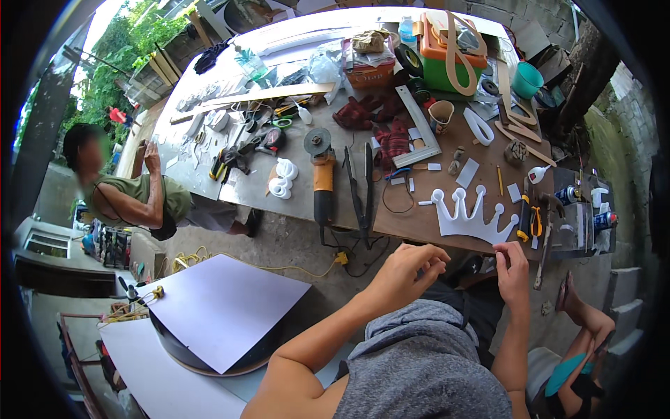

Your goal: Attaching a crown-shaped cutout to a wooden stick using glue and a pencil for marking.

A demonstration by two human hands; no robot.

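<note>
A white crown-shaped cutout [474, 218] with round-tipped points lies by the near edge of the brown tabletop. My right hand [513, 269] is bent at its lower right corner, fingertips close to or touching the rim; anything between thumb and finger is too small to make out. To the left, my left hand [412, 271] hovers just off the table edge, its fingers curled in toward the thumb. What it holds, if anything, is hidden. A small white strip [425, 203] sits beside the crown's left point. Right of the crown are orange-and-black pliers [536, 222] and a yellow-and-black cutter [523, 218].
A hammer [550, 230] lies at the table's right end. An angle grinder [322, 178], a black flat iron-like tool [359, 192] and a metal square [422, 129] lie further left. A co-worker [139, 185] stands at far left. White sheet [223, 307] rests on a round stand behind my left arm.
</note>
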